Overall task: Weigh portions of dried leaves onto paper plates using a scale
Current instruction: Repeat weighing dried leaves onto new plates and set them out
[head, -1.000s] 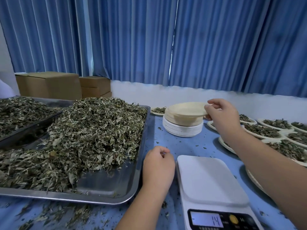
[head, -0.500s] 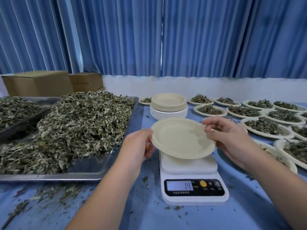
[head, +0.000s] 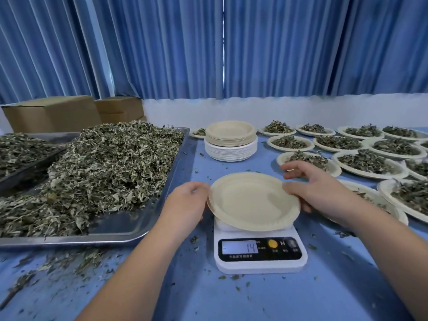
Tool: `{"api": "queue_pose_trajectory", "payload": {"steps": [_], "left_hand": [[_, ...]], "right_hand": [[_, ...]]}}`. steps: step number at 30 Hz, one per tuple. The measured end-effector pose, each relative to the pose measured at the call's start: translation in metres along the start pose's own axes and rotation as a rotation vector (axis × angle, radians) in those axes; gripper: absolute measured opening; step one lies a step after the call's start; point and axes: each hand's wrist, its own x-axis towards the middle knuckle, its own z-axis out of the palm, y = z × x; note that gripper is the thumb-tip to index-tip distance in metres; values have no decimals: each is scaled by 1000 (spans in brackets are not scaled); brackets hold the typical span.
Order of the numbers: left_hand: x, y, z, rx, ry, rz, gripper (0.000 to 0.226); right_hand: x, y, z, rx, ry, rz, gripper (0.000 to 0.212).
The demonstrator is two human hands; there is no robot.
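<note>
Left: a steel tray (head: 139, 230) heaped with dried leaves (head: 104, 170). Lower centre: the left hand (head: 185, 203) grasps the left rim of an empty paper plate (head: 252, 200) lying over the white scale (head: 259, 265), covering its platform; the display (head: 239, 247) reads 14. Behind stands a plate stack (head: 231, 141). The right hand (head: 318, 189) pinches the right rim, overlapping filled plates (head: 368, 163) at right.

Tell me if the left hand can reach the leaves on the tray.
Likely yes: the left hand holds the plate by its rim right beside the tray, with nothing between it and the leaves.
</note>
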Motion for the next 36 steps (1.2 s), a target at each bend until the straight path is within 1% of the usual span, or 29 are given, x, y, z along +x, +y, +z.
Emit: {"api": "queue_pose_trajectory", "payload": {"steps": [2, 3, 9, 17, 22, 28, 30, 32, 34, 36], "left_hand": [[0, -1, -1, 42, 23, -2, 31], [0, -2, -1, 36, 24, -21, 31], [2, -5, 1, 35, 52, -35, 32], [2, -6, 2, 16, 71, -30, 32], [0, -4, 3, -11, 109, -12, 26], [-6, 9, -1, 11, 220, 84, 18], [-8, 14, -8, 29, 287, 143, 14], [-8, 16, -23, 37, 389, 176, 15], [1, 16, -43, 9, 460, 141, 19], [19, 16, -63, 25, 471, 103, 24]], "right_hand": [[3, 2, -1, 52, 53, 9, 21], [4, 2, -2, 64, 84, 11, 17], [5, 3, -4, -98, 245, -54, 7], [1, -2, -1, -176, 255, -99, 8], [-1, -4, 0, -189, 253, -117, 9], [-2, -6, 3, -209, 283, -150, 11], [-2, -7, 2, -223, 294, -155, 11], [-3, -8, 3, -234, 291, -166, 11], [-3, -7, 2, -245, 296, -167, 12], [-2, -7, 2, -279, 299, -160, 13]]}}
